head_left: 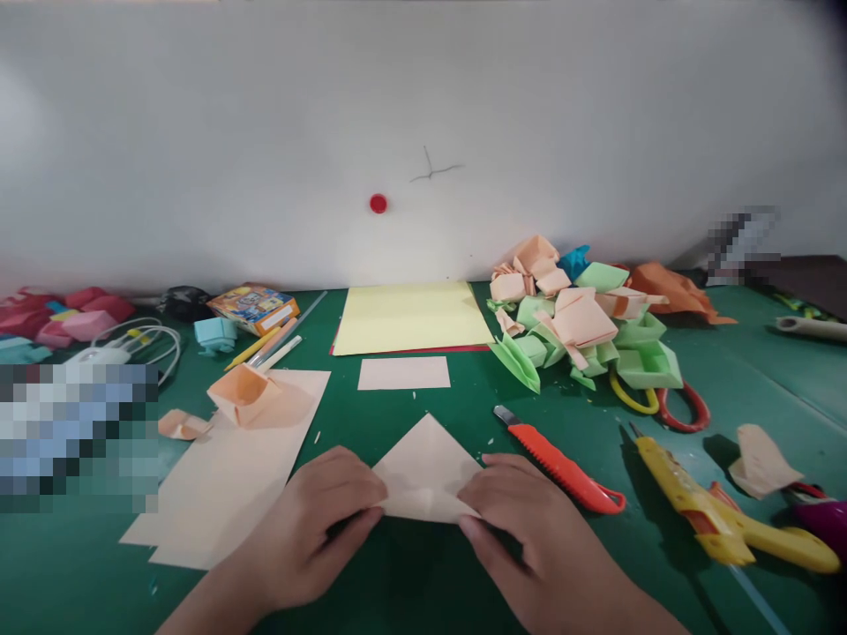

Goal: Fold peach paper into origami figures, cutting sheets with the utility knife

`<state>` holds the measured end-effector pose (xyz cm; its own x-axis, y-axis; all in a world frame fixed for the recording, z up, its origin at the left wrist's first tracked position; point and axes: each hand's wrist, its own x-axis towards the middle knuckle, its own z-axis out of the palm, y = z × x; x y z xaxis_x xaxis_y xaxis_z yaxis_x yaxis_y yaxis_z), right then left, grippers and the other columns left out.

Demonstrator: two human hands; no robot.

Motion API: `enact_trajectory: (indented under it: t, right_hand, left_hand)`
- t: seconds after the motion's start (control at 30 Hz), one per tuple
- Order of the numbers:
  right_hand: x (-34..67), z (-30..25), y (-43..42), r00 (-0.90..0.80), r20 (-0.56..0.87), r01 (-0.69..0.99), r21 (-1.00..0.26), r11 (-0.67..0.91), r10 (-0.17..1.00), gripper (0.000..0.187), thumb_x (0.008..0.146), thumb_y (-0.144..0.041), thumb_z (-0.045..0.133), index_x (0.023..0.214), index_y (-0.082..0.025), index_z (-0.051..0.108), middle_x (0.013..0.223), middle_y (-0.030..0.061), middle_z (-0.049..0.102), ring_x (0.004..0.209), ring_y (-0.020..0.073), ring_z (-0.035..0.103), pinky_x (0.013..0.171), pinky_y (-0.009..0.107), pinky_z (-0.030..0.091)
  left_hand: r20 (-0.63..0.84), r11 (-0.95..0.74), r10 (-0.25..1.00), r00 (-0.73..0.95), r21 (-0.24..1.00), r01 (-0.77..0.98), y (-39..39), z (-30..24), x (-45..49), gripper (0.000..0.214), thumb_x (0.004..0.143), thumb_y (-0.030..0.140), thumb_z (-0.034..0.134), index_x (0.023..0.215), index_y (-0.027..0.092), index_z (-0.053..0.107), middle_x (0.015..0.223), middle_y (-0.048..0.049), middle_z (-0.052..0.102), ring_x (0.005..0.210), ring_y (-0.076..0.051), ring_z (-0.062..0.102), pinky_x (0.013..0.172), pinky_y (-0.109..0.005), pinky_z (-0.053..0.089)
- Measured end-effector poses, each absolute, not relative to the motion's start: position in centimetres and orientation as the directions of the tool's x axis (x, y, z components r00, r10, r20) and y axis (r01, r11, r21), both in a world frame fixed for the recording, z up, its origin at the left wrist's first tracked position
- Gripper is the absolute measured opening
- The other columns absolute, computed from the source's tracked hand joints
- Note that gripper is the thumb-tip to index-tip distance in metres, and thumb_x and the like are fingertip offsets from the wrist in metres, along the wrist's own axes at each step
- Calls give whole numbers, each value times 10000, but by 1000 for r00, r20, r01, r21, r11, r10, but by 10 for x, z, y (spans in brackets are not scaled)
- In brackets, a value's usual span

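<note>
A pale pink sheet of paper (429,472), folded to a triangle with its tip pointing away from me, lies between my hands on the green table (410,582). My left hand (318,520) pinches its left corner between thumb and fingers. At the right corner my right hand (529,520) grips it the same way. Beyond the tip lies a small pale paper rectangle (403,373). A red box cutter (562,467), its blade showing, rests just past my right hand. Pale sheets (231,494) are spread left of my left hand.
A yellow glue gun (701,503) and scissors (685,407) lie at right, below a heap of folded paper pieces (582,317). Yellow sheets (410,317) sit at the back. A peach paper box (242,394), pens (271,344) and a small carton (255,307) are at left.
</note>
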<state>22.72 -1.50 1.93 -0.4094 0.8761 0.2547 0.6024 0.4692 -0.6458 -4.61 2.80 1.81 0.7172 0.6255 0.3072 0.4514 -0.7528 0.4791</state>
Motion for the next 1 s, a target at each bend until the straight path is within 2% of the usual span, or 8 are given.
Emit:
enact_trajectory:
  t: [0.13,0.23,0.3,0.37,0.43,0.63,0.83,1.0]
  right_hand:
    - [225,14,-13,-303,192,727,-587,357,933,276,920,-185,499,648,-227,496,675,11,626,685,192,596,662,360,489]
    - [223,7,-10,-200,138,811,-532,243,970,242,919,-236,527,678,-228,510,650,4,590,642,199,541,557,331,396]
    - [221,3,-8,-162,125,817,-539,204,979,95,914,-240,538,917,-241,634,717,2,639,683,218,567,580,335,405]
    - [220,0,-6,-158,135,810,-549,206,978,303,910,-226,537,1199,-260,621,810,9,689,757,242,601,630,358,436]
    - [218,-4,-3,-173,156,808,-543,231,973,384,920,-219,529,1297,-264,590,912,26,721,825,258,619,699,397,462]
    - [214,-10,5,-221,221,814,-495,305,950,269,972,-201,495,1168,-260,669,1023,50,712,891,259,619,800,433,471]
    - [214,-9,6,-228,267,821,-465,332,936,243,1001,-229,470,1071,-261,701,1035,61,678,861,239,601,795,427,486]
    - [212,-7,1,-260,260,811,-464,356,930,213,991,-275,504,1070,-258,702,1236,59,649,1047,280,578,939,502,463]
  left_hand:
    - [192,-600,766,614,556,575,23,17,-39,252,1025,281,465,862,219,647,768,-18,668,700,-152,613,615,-265,475]
    - [131,-506,843,522,525,685,20,12,-34,228,1026,346,470,989,238,667,856,-23,700,736,-162,653,605,-250,510]
    - [169,-497,863,477,463,734,20,8,-32,252,1008,328,488,1206,251,624,987,-44,726,843,-196,687,665,-280,556]
    - [241,-532,847,475,368,762,19,6,-31,386,985,269,498,1368,262,541,1175,-72,710,1021,-240,684,793,-350,587]
    - [285,-601,796,534,264,754,18,6,-31,457,956,187,488,1399,285,542,1344,-80,648,1178,-274,632,912,-423,570]
    - [277,-802,594,755,138,581,13,10,-23,442,952,131,463,1344,256,627,1394,-62,648,1286,-265,590,1076,-466,491]
    - [264,-799,600,755,142,585,14,8,-20,453,1014,169,442,1447,265,533,1362,-49,673,1229,-242,634,1014,-425,510]
    - [253,-791,612,749,165,590,14,8,-22,411,1020,170,453,1399,275,571,1356,-27,675,1230,-240,623,987,-419,495]
